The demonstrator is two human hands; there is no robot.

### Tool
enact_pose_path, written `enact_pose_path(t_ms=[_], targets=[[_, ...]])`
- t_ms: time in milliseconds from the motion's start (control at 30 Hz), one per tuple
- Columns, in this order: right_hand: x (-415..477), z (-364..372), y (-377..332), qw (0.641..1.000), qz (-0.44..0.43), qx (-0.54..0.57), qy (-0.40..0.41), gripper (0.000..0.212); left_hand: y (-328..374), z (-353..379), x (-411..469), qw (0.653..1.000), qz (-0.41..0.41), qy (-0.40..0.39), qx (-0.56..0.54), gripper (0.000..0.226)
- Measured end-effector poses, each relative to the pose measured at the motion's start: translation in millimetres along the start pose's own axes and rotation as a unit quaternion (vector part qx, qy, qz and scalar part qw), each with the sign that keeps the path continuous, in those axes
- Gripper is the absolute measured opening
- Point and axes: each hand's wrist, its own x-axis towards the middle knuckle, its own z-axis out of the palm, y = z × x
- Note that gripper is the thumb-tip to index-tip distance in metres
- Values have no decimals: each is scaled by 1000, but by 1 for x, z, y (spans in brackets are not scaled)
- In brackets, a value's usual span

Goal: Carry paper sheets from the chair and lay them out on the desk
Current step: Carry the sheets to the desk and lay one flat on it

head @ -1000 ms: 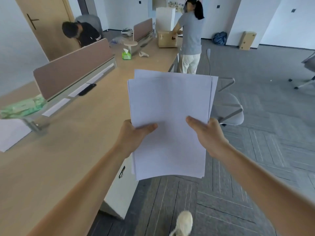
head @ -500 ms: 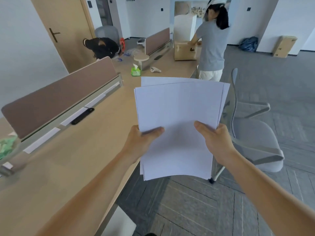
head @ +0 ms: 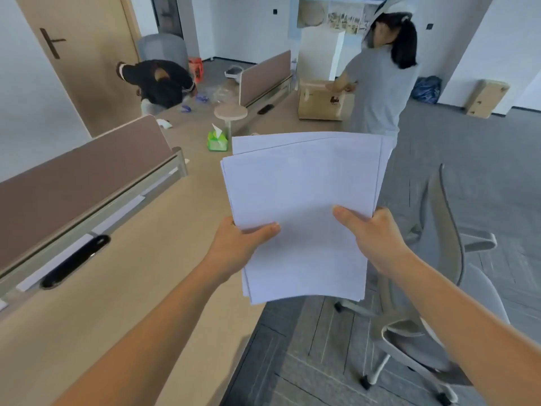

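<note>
Head camera looks down along two bare forearms. Nearest, the left hand and right hand each grip the near part of a stack of paper sheets, thumbs on top, fingers hidden beneath. The stack hangs in the air above the right edge of the desk, touching nothing else. A grey chair stands just to the right. Farther off are a green tissue box and a standing person. Carrying looks nearly done. Next, I judge, the stack must swing left over bare desk and one hand must free a single sheet.
</note>
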Motion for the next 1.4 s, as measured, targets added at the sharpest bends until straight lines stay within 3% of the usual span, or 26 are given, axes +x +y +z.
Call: enact_pose_path(t_ms=[167,333,700,800,933,1067,1200,1300,1400], targets=[[94,15,10,999,-9,42,-27,13,-13,-1,88,999,-31,16,-38,22],[209,29,46,992,15,65,-105,11,-45,3,179,995,-57,74,-21,25],[458,116,69,933,48,54,-352,22,-66,-16,325,948,-83,307,-6,38],[493,151,66,913,39,50,-403,29,-74,-26,337,930,-89,357,-8,25],[518,189,63,900,24,38,-433,21,-87,-44,353,913,-70,403,-12,31],[549,214,68,890,-2,25,-455,29,-102,-58,376,905,-50,421,-34,30],[580,226,89,849,-8,-25,-527,35,-119,-50,388,877,-116,458,-89,24],[590,233,103,813,6,-24,-581,32,-130,-33,395,857,-121,493,-87,34],[593,236,102,799,7,12,-601,34,-130,-15,405,837,-112,527,-96,23]])
